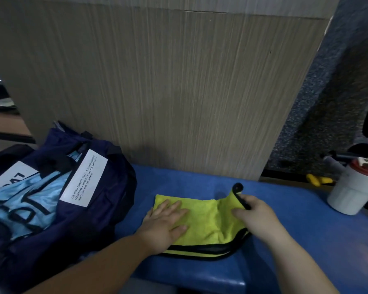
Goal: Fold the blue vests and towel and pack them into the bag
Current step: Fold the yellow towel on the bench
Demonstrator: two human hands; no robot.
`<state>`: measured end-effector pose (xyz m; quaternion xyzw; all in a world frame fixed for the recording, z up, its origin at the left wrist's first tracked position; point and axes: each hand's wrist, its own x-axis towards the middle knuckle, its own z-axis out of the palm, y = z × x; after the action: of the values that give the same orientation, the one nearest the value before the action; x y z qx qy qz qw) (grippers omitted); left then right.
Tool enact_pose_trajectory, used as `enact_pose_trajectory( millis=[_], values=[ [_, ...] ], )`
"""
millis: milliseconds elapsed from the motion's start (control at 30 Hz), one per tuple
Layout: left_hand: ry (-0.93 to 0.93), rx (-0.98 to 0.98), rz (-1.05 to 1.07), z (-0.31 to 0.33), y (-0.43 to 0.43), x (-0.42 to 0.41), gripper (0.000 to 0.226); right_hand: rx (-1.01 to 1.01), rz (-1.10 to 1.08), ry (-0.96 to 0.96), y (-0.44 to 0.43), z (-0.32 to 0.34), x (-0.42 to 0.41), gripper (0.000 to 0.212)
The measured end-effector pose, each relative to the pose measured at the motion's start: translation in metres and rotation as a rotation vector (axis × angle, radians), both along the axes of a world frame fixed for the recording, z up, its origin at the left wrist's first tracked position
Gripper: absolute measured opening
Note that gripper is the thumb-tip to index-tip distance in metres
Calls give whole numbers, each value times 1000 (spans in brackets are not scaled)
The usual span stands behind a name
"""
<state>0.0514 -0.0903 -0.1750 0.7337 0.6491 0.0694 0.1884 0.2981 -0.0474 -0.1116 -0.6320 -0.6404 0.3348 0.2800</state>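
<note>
Both hands are on the towel [202, 221]. The left hand [166, 223] lies flat on its left half, palm down, fingers straight and slightly spread, pressing the cloth to the blue surface [306, 230]. The right hand [257, 217] pinches the towel's right end between thumb and fingers, holding that flap raised, its black-trimmed corner curling upward. The fingers behind the flap are partly covered by the cloth, so their exact hold is hard to read. Both forearms enter from below and are cut off by the frame.

The towel is yellow-green with black edging and sits in the middle of the surface. Its long axis runs left to right, roughly parallel to the near edge. Two black-edged layers show along its near side, one over the other.

To its left, close to the left hand, stands the navy bag [115, 187], its mouth open upward. The frame cuts off its left and lower parts. Light blue vest fabric [30, 200] with dark lettering lies inside. The print is only partly visible, and I cannot tell how many vests are there. A white label [83, 179] on the bag carries small text, hard to read.

At the far right, a white container [351, 194] with a red lid stands on the surface, with a small yellow object [314, 180] beyond it. A wood-grain panel [157, 81] rises behind.
</note>
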Motion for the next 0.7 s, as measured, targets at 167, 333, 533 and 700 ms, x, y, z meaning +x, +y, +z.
enact_pose_trajectory(
  millis=[167, 333, 533, 700],
  values=[
    [-378, 52, 99, -4, 1, -9, 42, -31, 307, -169, -17, -8, -44, 64],
    [-635, 138, 253, -1, -2, -17, 37, -75, 381, -222, -18, -17, -61, 60],
    [-940, 95, 469, 3, -3, -21, 45, 56, 105, -322, -13, -16, -48, 54],
    [-1056, 55, 628, 8, 0, -26, 42, -146, 59, -381, -14, -16, -49, 70]
  ],
)
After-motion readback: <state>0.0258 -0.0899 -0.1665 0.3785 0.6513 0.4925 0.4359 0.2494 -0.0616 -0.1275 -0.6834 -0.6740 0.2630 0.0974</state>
